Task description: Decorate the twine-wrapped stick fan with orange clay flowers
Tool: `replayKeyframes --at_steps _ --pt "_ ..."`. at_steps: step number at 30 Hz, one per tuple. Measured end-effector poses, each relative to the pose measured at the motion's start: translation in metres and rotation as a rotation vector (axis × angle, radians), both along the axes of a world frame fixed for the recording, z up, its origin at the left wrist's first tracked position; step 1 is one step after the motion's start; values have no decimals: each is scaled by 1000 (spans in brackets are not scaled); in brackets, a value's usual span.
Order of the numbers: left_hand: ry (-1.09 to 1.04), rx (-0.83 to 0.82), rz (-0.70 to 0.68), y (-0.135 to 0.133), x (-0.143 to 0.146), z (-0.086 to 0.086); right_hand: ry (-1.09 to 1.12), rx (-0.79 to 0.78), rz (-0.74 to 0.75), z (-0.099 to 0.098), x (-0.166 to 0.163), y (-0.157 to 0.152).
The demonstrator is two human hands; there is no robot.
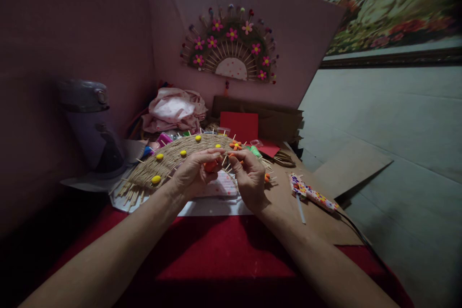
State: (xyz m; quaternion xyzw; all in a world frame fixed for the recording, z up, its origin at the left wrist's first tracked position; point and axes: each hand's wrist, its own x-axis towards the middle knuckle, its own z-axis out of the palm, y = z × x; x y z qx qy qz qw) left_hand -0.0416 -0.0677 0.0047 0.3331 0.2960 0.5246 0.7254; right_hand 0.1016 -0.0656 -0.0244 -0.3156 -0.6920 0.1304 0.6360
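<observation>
My two hands meet above a worktop [216, 255] spread with red cloth. My left grip [197, 171] curls around an orange lump [210, 166]; my right grip [249, 178] is closed, pinching a small orange piece [231, 156] between thumb and finger, close to the left fingertips. Just behind and partly hidden by my hands, a cord-wrapped fan [198, 147] with stick ribs lies on white paper [216, 209]. Yellow dots sit on its cord, and an orange flower [236, 146] shows just beyond my right fingers. A flask [96, 134] stands to the left. To the right, a glue gun [315, 196] in flowery covering lies on cardboard [325, 228]. Another fan [231, 67], with pink flowers, hangs behind.
</observation>
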Motion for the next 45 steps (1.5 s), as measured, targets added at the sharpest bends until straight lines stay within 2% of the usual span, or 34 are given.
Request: replayKeyframes --at_steps 5,18,29,45 --pt "0 19 12 -1 1 1 -4 -13 -12 0 0 0" --pt "-20 151 -91 4 0 -6 17 -16 13 -2 0 1" --pt "-15 179 -104 5 1 -8 22 -16 22 -2 0 1" --pt "-73 156 -53 4 -2 -9 10 2 33 -1 0 0"
